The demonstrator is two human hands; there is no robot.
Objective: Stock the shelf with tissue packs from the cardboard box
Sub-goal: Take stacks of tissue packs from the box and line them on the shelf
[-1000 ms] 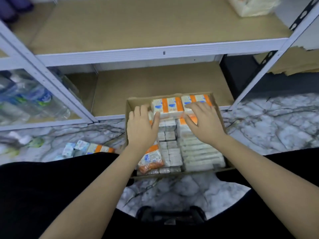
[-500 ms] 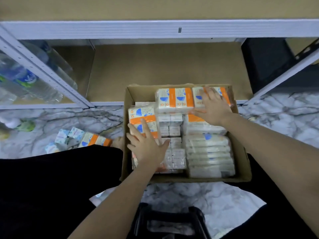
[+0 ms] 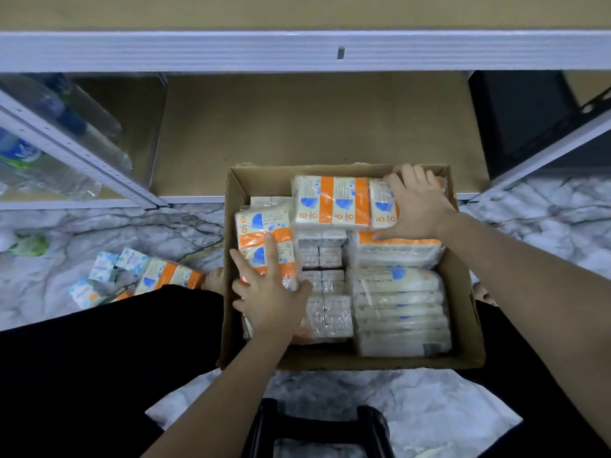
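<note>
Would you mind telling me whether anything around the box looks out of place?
Yes: several tissue packs lie scattered on the marble floor left of the cardboard box, neither boxed nor shelved. The lower shelf behind the box shows only bare board.

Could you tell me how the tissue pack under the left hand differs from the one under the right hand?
The left-hand pack lies along the cardboard box's left wall, its orange band running across; the right-hand pack lies along the far wall, its band running away. The left hand grips its near end; the right hand covers its right end. Both are plastic-wrapped, orange-banded.
</note>
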